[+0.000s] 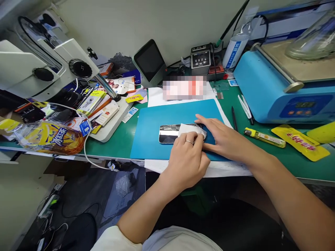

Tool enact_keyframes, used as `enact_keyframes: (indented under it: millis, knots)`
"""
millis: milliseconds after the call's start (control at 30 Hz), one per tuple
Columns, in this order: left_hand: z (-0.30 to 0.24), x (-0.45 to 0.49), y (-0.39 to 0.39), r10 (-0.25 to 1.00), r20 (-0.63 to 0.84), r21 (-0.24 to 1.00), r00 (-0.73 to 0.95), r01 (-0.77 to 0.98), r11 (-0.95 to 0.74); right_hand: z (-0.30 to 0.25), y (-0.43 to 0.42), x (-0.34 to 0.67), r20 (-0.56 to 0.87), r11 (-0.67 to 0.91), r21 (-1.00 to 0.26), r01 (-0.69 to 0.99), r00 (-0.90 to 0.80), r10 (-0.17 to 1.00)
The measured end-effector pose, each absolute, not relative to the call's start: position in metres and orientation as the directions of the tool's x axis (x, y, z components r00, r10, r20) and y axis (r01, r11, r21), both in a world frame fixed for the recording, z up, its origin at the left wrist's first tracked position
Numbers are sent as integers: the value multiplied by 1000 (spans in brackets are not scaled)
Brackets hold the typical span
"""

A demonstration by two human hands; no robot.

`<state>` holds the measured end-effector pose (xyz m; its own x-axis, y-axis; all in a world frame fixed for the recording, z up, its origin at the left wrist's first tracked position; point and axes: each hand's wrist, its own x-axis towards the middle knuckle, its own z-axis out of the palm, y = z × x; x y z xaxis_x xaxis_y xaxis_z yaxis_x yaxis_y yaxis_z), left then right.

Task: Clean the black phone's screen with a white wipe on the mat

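A smartphone (167, 135) with a glossy, reflective face lies flat on a blue mat (149, 118). My left hand (187, 158), with a ring on one finger, presses a folded white wipe (185, 129) onto the phone's right half; its fingers are bent over the wipe. From the right, my right hand (222, 137) grips the phone's right end between thumb and fingers, partly hiding that end. White paper (162, 165) sticks out from under the mat's near edge.
On the right lie a black pen (233, 118), white tweezers (244, 108), a yellow cutter (265, 137) and a yellow packet (300, 143), before a blue heating machine (261, 90). At left stand a microscope arm (75, 59) and a lying drink bottle (52, 137). A screen device (149, 62) stands behind.
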<state>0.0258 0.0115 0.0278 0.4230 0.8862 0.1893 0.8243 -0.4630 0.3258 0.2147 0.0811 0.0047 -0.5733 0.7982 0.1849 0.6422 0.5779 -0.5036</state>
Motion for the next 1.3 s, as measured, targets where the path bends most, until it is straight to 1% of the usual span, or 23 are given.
enact_keyframes:
  millis: [233, 333, 433, 567, 700, 833, 933, 1067, 1300]
  knots:
    - [25, -19, 15, 917, 212, 301, 337, 871, -389, 3, 82, 216, 171, 567, -460, 683, -559, 812]
    - [25, -43, 16, 936, 194, 313, 294, 886, -343, 6, 81, 215, 150, 553, -458, 696, -552, 820]
    - [25, -54, 12, 940, 195, 329, 281, 884, -332, 8, 79, 214, 150, 550, -452, 702, -548, 823]
    - [26, -50, 5, 943, 184, 319, 276, 891, -323, 10, 79, 213, 165, 563, -455, 690, -557, 814]
    - [27, -43, -3, 933, 174, 298, 316, 886, -355, 10, 79, 213, 171, 577, -446, 684, -568, 805]
    - [26, -45, -7, 944, 162, 303, 286, 897, -323, 12, 79, 213, 156, 568, -447, 691, -565, 810]
    - [25, -49, -8, 944, 177, 279, 277, 906, -318, 13, 78, 213, 150, 568, -445, 692, -568, 809]
    - [21, -43, -9, 925, 210, 235, 316, 902, -361, 11, 79, 213, 167, 578, -435, 690, -569, 805]
    - [21, -16, 9, 929, 218, 240, 300, 906, -349, 10, 78, 212, 183, 594, -432, 679, -579, 795]
